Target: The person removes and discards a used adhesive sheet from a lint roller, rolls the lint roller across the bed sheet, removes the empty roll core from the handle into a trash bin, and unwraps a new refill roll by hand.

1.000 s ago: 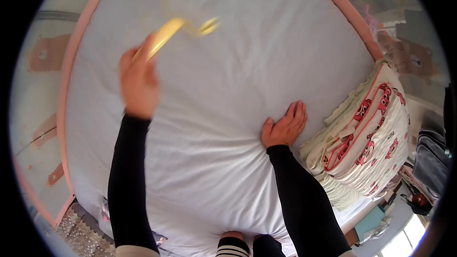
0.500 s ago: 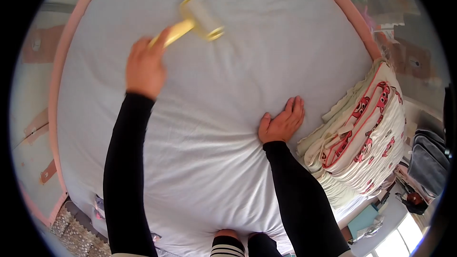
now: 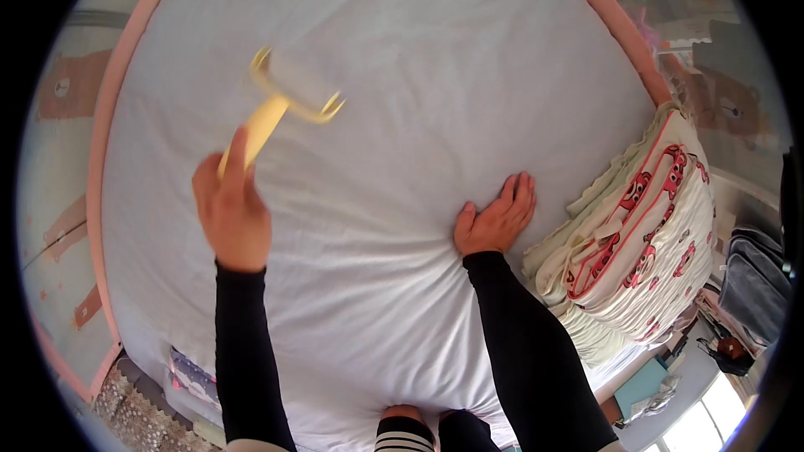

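Yellow roller [image 3: 261,129] & L hand [image 3: 232,216] sit closer to wearer & slightly farther left vs. 0.5 s ago; R hand [image 3: 498,218] holds same pos. Nearest: knees [image 3: 404,430], striped band on one, well behind both sets of fingers. Black sleeves [image 3: 536,335] run fwd from wearer's side to each wrist.

L fingers: curled round roller handle, one finger laid along it; thumb pos. can't be told. R fingers: side by side w/ slight gaps, thumb set apart, palm down on pale sheet [image 3: 402,151]. Creases fan from behind R thumb back toward knees.

Roller head: ahead & to right of L fingertips, yellow frame curved at both ends; blurred, so contact w/ sheet can't be confirmed. Folded bedding [image 3: 691,201], red char. prints & trim: just right of R fingers, alongside R wrist.

Sheet extends well past all fingertips. Pink edging [image 3: 101,151]: left of L fingers, well apart; 2nd run lies ahead & right of R fingers. Bear print [image 3: 84,75]: beyond edging, farther left of L fingers. Dark grey cloth item [image 3: 758,285]: right of R fingers, past bedding.
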The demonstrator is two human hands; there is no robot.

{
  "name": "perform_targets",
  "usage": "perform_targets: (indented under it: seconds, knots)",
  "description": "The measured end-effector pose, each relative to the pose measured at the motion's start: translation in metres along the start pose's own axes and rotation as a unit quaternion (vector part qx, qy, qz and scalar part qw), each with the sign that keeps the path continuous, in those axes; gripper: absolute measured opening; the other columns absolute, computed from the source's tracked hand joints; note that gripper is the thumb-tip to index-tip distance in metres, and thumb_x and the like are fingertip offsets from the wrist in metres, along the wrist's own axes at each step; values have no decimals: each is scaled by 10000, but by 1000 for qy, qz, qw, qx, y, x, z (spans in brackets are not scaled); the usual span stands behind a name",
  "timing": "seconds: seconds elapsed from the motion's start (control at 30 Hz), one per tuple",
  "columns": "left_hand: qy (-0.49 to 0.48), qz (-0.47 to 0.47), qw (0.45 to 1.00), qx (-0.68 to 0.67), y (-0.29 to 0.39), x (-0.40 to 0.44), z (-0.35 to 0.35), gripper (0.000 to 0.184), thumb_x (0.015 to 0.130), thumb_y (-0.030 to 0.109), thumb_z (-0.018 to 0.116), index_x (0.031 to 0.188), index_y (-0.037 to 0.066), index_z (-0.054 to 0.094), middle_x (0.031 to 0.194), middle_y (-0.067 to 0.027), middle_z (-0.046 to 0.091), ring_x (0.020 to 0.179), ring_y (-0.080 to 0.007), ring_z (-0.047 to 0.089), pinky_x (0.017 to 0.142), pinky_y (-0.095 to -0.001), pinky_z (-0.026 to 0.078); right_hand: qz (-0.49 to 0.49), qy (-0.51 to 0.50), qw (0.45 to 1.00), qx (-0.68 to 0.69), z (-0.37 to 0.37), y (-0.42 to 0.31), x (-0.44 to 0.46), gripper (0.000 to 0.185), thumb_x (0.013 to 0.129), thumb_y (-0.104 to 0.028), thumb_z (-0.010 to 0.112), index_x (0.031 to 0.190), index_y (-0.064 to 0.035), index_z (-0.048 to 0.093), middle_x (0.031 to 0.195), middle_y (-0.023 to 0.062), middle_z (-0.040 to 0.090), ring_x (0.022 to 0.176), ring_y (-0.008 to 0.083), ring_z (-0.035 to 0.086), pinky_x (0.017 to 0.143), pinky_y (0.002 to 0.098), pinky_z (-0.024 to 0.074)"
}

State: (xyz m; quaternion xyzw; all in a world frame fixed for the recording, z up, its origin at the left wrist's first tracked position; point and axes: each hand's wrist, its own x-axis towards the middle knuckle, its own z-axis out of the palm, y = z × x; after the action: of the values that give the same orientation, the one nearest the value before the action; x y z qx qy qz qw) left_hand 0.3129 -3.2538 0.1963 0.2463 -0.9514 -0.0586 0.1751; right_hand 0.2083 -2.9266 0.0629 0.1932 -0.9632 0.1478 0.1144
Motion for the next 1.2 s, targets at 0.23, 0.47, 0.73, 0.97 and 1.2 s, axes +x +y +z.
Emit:
perform_targets:
  seconds: [0.23,0.47,0.73,0.97,1.2]
  knots:
    - [-49,109,992,-36,70,141,102,456,939,86,655,1386,175,644,974,-138,622,997,-345,622,874,-448,529,6,-8,1000,3,-1,1,-1,803,865,-387,537,1491,91,381,1561,297,373,1471,485,339,1194,635,265]
    - [-30,94,993,-70,172,236,170,372,959,125,582,1327,118,636,995,-209,669,924,-377,700,779,-469,586,4,1,1000,-4,2,2,-2,803,867,-397,535,1493,85,385,1563,291,382,1467,481,349,1194,635,271]
    - [-58,94,993,-43,124,234,141,424,961,116,557,1380,114,626,1017,-236,659,950,-401,677,803,-481,571,13,-1,1000,19,2,3,-1,775,926,-435,475,1487,93,390,1557,293,380,1463,480,347,1196,626,258]
    - [-103,33,994,-15,86,99,97,556,977,114,624,1518,165,502,941,-179,601,867,-383,628,781,-471,537,15,-3,1000,22,1,3,-1,777,940,-435,465,1490,108,380,1556,298,377,1467,480,340,1202,625,244]
    - [-107,-29,993,-32,63,-28,38,623,948,37,655,1538,160,498,950,-118,563,850,-315,597,757,-412,514,12,3,1000,13,-1,2,-1,777,896,-414,499,1469,103,413,1551,288,400,1470,462,357,1204,611,270]
